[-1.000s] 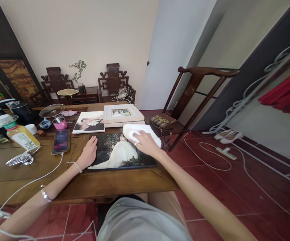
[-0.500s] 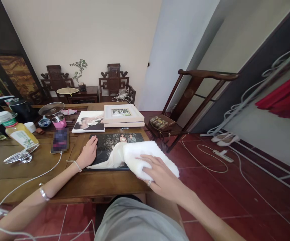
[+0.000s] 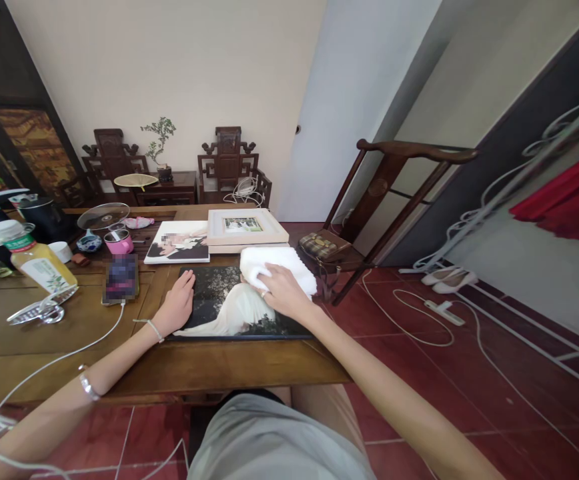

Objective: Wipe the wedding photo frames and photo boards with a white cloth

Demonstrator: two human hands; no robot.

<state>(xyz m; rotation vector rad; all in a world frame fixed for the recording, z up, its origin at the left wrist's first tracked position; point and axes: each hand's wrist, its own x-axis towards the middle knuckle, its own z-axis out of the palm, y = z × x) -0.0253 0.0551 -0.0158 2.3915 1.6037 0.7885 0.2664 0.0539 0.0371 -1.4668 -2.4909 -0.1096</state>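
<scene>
This looks like the inside of a home. The wood table (image 3: 249,367) has a pink cup (image 3: 121,245), a phone (image 3: 120,279) and a big picture (image 3: 234,310). A bag (image 3: 327,245) sits on a chair (image 3: 378,183). Red clothes (image 3: 569,200) hang near some shoes (image 3: 453,281), and a tiny tree (image 3: 160,128) in a pot (image 3: 165,175) stands by the wall (image 3: 179,60).

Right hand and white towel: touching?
Touching. The head view shows it: the right hand lies directly on the near side of the white towel, which bunches up against it, no gap visible.
</scene>
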